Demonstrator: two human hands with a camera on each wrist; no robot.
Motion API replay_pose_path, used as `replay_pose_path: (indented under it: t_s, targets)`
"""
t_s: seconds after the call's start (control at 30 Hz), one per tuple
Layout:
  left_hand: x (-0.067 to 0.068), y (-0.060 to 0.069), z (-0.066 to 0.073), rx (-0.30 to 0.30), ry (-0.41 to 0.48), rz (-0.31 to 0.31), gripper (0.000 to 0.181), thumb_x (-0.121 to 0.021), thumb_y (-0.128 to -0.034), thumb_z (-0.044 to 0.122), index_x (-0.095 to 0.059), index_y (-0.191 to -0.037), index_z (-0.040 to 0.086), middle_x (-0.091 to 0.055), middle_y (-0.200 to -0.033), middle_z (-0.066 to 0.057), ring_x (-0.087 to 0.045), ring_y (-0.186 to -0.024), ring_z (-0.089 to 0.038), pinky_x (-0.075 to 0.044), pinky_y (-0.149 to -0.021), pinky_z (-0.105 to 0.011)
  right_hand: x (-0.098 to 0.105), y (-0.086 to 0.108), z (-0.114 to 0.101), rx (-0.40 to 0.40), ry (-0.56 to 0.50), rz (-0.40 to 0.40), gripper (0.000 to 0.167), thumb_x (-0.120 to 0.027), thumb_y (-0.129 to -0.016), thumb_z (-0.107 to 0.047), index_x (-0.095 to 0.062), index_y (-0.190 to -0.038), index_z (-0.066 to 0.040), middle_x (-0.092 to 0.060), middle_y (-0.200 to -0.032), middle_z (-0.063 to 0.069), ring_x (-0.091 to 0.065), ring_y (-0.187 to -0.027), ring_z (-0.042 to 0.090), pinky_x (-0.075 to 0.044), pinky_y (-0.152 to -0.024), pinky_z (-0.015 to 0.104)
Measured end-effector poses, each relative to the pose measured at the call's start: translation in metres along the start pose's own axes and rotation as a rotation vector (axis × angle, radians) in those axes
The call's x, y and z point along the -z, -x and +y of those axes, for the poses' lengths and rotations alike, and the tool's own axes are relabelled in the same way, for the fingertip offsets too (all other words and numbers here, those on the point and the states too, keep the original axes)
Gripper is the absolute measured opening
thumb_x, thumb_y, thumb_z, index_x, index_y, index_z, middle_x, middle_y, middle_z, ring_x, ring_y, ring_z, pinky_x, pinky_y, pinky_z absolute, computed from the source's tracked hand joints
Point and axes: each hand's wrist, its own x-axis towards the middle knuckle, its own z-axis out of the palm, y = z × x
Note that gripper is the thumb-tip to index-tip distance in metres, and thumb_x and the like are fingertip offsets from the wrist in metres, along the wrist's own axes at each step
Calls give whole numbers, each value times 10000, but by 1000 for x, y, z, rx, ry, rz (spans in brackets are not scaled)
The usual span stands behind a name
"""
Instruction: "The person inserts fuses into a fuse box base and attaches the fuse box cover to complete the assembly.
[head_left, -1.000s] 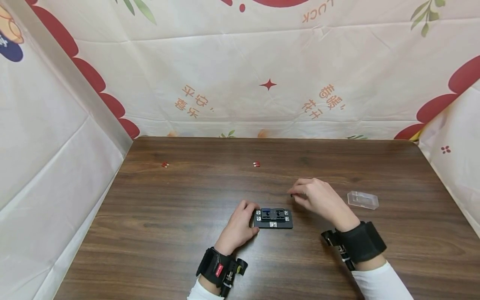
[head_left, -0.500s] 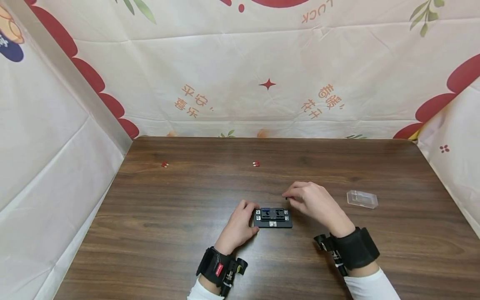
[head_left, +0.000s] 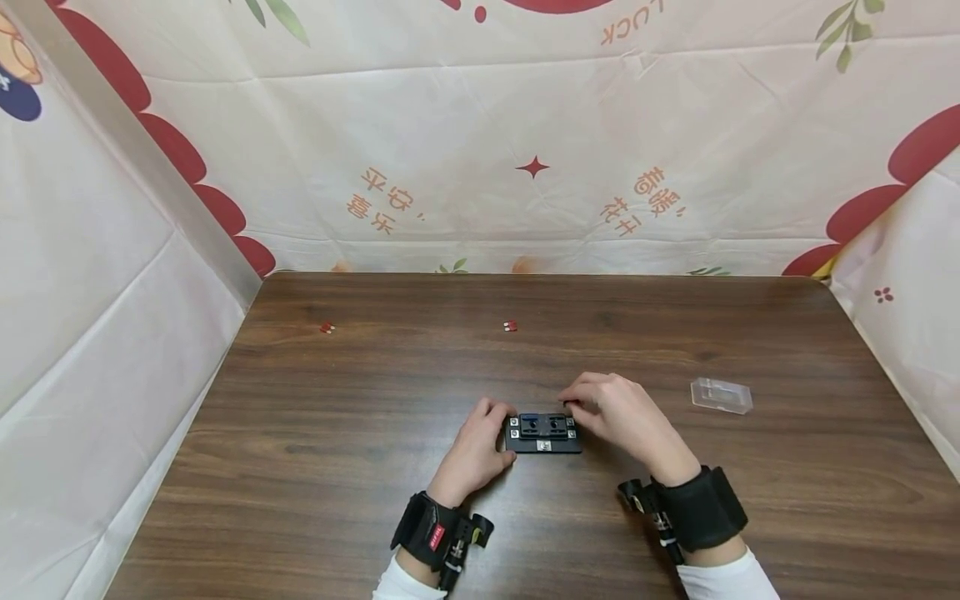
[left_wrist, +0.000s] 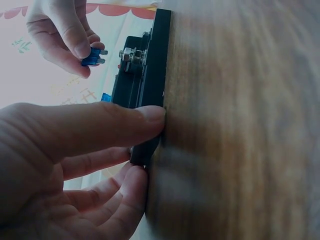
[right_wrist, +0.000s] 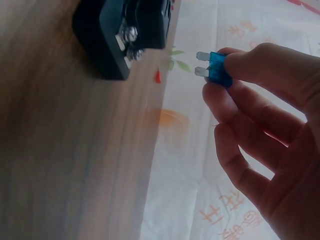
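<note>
A black fuse block (head_left: 543,443) with metal terminal screws lies flat on the wooden table. My left hand (head_left: 471,457) grips its left end, thumb at the near edge and fingers at the far side. Between thumb and forefinger, my right hand (head_left: 617,415) pinches a blue blade fuse (right_wrist: 219,69) just off the block's right end. Two metal prongs stick out of the fuse toward the table side, touching nothing. In the left wrist view, another bit of blue (left_wrist: 106,97) shows on the block, mostly hidden by my left thumb.
A clear plastic case (head_left: 722,396) lies to the right of my right hand. Two small red fuses rest near the table's back: a left one (head_left: 327,328) and a middle one (head_left: 511,326). Printed cloth (head_left: 465,150) hangs behind the table's back edge.
My right hand has moved left and nearer the fuse block, bringing the blue fuse along. My left hand stays on the block's left end.
</note>
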Motion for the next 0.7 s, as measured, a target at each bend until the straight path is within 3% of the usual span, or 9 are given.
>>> replay_pose_path:
  t_s: [0.7]
  targets:
    - [-1, 0, -2, -23, -18, 5, 496, -808, -720, -2, -594, -1166, 35, -486, -1038, -58, -504, -891, -188, -453, -816, -339, -18, 1, -17, 16, -3, -30, 142, -733, -832, -48, -748, -968, -87, -673, -895, -21, -643, -785, 133, -511, -669, 336]
